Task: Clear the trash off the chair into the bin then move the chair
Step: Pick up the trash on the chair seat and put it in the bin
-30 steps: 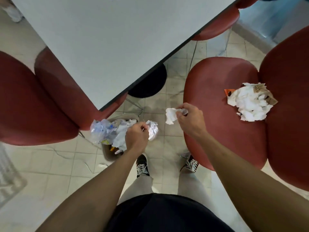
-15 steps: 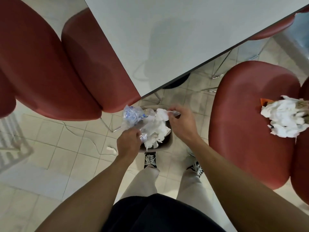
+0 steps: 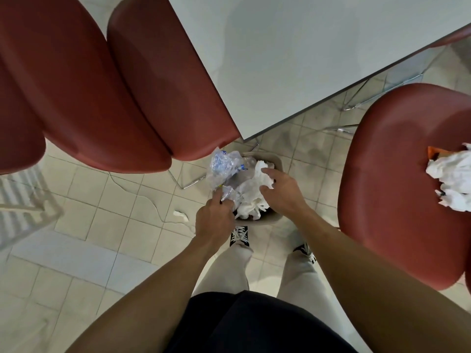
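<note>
Bin (image 3: 276, 217) sits near your feet, stuffed with paper. Your left hand (image 3: 214, 220) pinches crumpled plastic (image 3: 224, 169) over it; right hand (image 3: 281, 192) spread, pressing tissue down. More trash (image 3: 453, 179) on right chair (image 3: 397, 189).

Right hand (image 3: 281, 192) dropped its tissue, fingers now spread flat on the white paper (image 3: 251, 197) in the bin (image 3: 276, 163). Left hand (image 3: 214, 220) released the foil wad, now at bin's rim.
</note>
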The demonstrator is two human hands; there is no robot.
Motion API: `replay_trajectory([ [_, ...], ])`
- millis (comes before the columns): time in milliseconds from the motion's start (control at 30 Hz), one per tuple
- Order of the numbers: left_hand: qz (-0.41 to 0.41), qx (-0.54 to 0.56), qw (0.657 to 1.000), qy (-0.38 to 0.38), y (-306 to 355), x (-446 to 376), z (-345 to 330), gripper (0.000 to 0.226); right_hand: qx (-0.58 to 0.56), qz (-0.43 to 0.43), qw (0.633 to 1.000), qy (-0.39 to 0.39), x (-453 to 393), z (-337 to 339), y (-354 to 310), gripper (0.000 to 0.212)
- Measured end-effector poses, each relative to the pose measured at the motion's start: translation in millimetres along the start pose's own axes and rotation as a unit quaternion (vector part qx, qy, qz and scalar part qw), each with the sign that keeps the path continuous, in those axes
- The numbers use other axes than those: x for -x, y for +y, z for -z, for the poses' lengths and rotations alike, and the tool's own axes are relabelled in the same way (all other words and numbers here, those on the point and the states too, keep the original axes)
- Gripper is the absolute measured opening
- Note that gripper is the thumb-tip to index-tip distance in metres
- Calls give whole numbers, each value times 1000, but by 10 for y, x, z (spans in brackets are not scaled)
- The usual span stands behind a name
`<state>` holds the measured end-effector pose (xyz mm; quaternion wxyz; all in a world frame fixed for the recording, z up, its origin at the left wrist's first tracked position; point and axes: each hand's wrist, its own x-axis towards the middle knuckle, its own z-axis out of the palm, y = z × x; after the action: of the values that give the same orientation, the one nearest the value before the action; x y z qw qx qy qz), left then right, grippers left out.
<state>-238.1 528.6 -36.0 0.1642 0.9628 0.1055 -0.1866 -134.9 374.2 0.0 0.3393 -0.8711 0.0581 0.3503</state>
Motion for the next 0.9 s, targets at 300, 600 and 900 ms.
replay_trajectory([
  [300, -37, 60, 996, 63, 488, -139, 216, 15, -25, 9, 998, 58, 119, 387, 169, 48],
  [600, -95, 13, 995, 31, 1485, -430, 365, 25, -73, -23, 992, 103, 296, 1018, 781, 50],
  [900, -187, -17, 982, 5, 2752, -656, 198, 28, -98, -75, 980, 155, 460, 1789, 1681, 50],
])
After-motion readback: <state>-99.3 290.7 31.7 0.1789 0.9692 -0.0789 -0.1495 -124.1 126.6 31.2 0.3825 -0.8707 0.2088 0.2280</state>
